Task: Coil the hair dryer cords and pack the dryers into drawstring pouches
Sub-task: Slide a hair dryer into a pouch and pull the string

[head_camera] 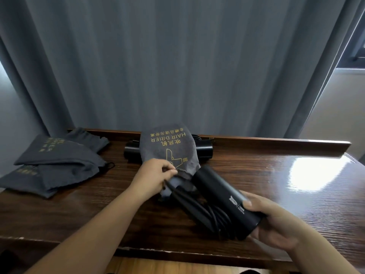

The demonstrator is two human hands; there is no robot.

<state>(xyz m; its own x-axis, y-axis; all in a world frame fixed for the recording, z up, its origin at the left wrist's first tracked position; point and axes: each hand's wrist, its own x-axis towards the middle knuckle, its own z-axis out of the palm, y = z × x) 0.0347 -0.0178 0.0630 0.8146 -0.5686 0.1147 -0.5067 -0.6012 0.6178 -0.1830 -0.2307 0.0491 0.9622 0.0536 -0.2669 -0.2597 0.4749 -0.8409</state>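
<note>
Left hand [156,176] pinches the pouch [169,149] mouth at mid-table [276,175]; right hand [276,220] grips the dryer [223,196], nose at that mouth; spare pouches [55,165] left; bare wood right.

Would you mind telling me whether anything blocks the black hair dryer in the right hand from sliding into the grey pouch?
Nothing visible blocks it. The left hand pinches the rim of the grey drawstring fabric pouch, and the nose of the black cylindrical hair dryer, held by the right hand, sits at the mouth, its coiled black cord alongside.
</note>
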